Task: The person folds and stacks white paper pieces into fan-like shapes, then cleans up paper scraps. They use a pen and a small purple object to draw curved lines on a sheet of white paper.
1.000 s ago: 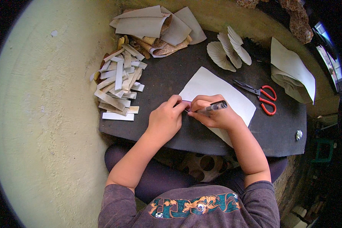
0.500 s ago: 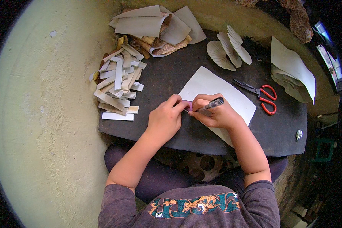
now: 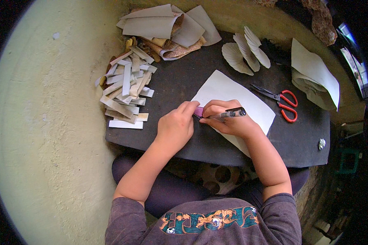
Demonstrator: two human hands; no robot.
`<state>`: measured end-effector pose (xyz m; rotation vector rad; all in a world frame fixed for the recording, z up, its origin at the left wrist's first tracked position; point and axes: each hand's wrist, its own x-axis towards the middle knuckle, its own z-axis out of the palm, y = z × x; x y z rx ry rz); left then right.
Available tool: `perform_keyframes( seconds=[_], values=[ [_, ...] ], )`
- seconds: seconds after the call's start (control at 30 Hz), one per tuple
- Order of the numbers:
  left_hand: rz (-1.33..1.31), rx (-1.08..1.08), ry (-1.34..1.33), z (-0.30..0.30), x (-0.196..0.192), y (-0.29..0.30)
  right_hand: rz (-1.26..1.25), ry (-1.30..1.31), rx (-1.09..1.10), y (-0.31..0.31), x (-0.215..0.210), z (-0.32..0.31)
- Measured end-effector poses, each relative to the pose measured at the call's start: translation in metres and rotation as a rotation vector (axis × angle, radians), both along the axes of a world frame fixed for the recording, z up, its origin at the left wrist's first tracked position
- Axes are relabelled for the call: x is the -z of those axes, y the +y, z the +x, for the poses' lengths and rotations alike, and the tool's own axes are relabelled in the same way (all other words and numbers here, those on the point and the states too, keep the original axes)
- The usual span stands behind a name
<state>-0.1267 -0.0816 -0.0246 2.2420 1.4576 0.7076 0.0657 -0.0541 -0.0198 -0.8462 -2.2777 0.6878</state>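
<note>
- Here, your right fingers grip the pen.
- The purple piece sits between them and your left fingers, whose grip can't be told.
- Paper lies under your right fingers; scissors, farther right.

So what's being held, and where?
Right hand holds the pen by its lower end. Left hand touches the purple piece at its left end; whether gripped, I can't tell.
</note>
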Motion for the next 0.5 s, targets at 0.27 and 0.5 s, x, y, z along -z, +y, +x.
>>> perform_keyframes(
  seconds=[0.27, 0.5],
  values=[
    [-0.031, -0.04, 0.024, -0.0006, -0.0003, 0.0018, 0.034, -0.007, -0.007, 0.0017, 0.0036, 0.0],
    [-0.046, -0.024, 0.012, -0.004, 0.0009, 0.0043, 0.005, -0.054, -0.018, -0.0001, -0.002, 0.0024]
  ],
)
